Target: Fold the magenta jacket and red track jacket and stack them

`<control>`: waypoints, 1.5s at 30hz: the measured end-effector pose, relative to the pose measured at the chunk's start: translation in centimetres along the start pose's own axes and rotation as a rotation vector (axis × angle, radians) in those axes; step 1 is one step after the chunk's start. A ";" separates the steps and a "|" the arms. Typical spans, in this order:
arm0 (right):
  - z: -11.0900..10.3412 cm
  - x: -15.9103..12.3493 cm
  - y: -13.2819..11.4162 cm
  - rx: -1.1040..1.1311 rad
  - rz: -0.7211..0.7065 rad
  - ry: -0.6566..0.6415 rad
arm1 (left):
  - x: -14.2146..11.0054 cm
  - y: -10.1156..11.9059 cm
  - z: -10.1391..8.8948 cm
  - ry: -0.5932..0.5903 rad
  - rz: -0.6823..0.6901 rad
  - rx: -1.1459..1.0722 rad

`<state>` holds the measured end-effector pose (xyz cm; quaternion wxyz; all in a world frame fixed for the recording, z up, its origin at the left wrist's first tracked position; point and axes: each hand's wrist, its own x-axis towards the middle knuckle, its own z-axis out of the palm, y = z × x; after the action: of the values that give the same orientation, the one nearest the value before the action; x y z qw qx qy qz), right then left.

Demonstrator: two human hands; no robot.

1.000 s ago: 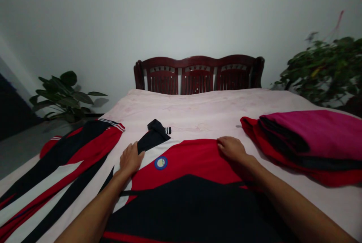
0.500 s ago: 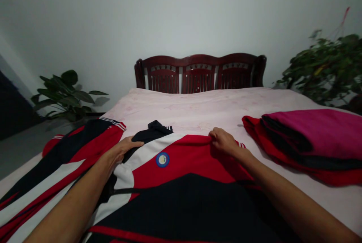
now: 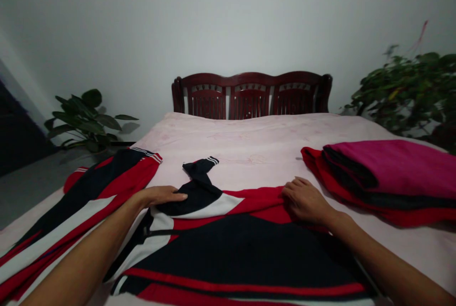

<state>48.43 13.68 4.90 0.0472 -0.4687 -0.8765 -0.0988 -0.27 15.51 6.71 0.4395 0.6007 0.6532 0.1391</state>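
Note:
A navy, red and white tracksuit jacket [image 3: 235, 244] lies in front of me on the bed. One dark sleeve with a white-striped cuff [image 3: 213, 160] is doubled back at its far left corner. My left hand [image 3: 162, 196] grips that corner, thumb on top of the navy cloth and the other fingers mostly out of sight. At the far right corner, my right hand [image 3: 306, 201] has its fingers curled over the red fabric. The jacket's round badge cannot be seen.
Left of the jacket lie striped tracksuit pants [image 3: 103, 185]. Folded magenta and red cloths [image 3: 395, 168] are stacked on the right. The pink bedsheet [image 3: 256, 139] reaches a dark wooden headboard [image 3: 251, 94]. Leafy plants [image 3: 83, 118] stand on both sides.
The jacket's far edge has come down flatter, and the red panel with the badge has folded out of sight. My right hand moved right and nearer. More of the jacket's near hem shows.

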 end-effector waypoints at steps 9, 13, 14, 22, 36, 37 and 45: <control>1.8 -1.9 2.5 -0.089 0.000 0.143 | -0.3 -1.6 1.5 -0.062 0.079 -0.230; 1.4 0.4 3.5 -0.139 0.107 0.068 | 0.0 -1.1 1.7 -0.085 0.103 -0.475; 1.1 0.9 3.5 -0.157 0.128 0.030 | 0.2 -0.9 1.6 -0.052 0.100 -0.526; 1.0 -1.6 2.9 -0.138 0.075 0.090 | 0.1 -0.5 0.4 0.132 0.102 -0.676; -1.5 14.4 -15.8 0.465 0.029 -0.050 | 0.1 -1.7 4.1 -0.123 0.023 -0.378; -0.8 15.8 -17.6 0.524 0.062 -0.060 | 0.1 -1.8 4.3 -0.111 0.047 -0.359; 1.8 19.0 -16.9 1.052 0.494 -0.003 | -0.6 -2.4 4.7 0.024 0.128 -0.173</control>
<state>23.81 20.35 4.29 0.2941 -0.5730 -0.6724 0.3647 1.55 12.81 2.56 0.4721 0.5992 0.6043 0.2301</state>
